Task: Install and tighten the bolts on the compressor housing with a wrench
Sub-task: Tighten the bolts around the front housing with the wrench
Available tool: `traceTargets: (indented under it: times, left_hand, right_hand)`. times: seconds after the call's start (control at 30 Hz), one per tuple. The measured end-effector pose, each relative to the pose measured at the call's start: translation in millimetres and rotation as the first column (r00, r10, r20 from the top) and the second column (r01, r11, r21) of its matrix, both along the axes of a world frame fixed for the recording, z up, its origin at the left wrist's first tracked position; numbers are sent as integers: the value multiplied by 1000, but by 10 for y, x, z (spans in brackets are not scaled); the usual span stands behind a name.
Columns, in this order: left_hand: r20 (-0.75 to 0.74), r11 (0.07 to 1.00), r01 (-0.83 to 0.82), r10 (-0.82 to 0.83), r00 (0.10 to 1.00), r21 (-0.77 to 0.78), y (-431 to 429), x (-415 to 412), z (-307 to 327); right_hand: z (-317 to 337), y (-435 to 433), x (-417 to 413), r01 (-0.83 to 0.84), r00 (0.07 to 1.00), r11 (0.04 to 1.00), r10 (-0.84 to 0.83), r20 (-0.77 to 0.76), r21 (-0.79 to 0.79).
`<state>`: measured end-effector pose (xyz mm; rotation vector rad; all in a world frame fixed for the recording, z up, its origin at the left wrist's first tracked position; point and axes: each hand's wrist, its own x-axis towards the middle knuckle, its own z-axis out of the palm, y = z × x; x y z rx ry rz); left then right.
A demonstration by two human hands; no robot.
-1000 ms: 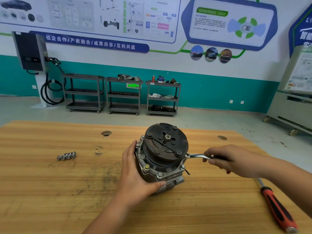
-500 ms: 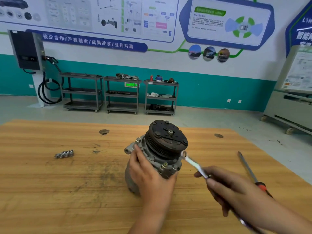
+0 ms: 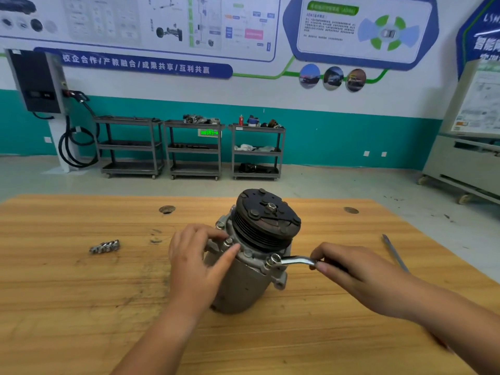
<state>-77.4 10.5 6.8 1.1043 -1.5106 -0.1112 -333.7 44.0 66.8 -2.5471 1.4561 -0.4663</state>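
Observation:
A grey compressor (image 3: pixel 243 282) with a black pulley (image 3: pixel 267 217) on top stands tilted on the wooden table (image 3: pixel 81 307). Several bolts (image 3: pixel 228 242) ring its housing flange. My left hand (image 3: pixel 194 263) holds the housing from the left, fingers on the flange and thumb beside a bolt. My right hand (image 3: pixel 359 272) grips the handle of a silver ring wrench (image 3: pixel 293 259). The wrench's ring end sits over a bolt at the flange's front right.
A small pile of metal sockets or bolts (image 3: pixel 104 246) lies on the table to the left. A screwdriver shaft (image 3: pixel 395 253) lies at the right, partly behind my right arm. Two round holes (image 3: pixel 167 209) mark the far tabletop. Tool carts stand against the far wall.
The compressor has tipped and turned in my left hand. My right hand moved the wrench off the earlier bolt and set its ring on a bolt at the front right.

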Motion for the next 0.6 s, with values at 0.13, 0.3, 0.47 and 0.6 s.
traceTargets:
  times: [0.13,0.3,0.47,0.6]
  left_hand:
    - [44,998,55,-55,998,-17,-44,79,48]
    - [85,994,107,-105,991,-26,-82,150,89]
    - [76,989,146,-142,987,-38,-118,174,70]
    - [42,967,255,-255,966,10,-268,278,-10]
  right_hand:
    - [56,-49,68,-12,998,1000,12,-64,4]
    - [252,-28,117,69,997,959,-54,-61,277]
    - [269,186,393,-191,823,535,-369,431,823]
    - [115,414,822,-456,347,474,-685,641,753]
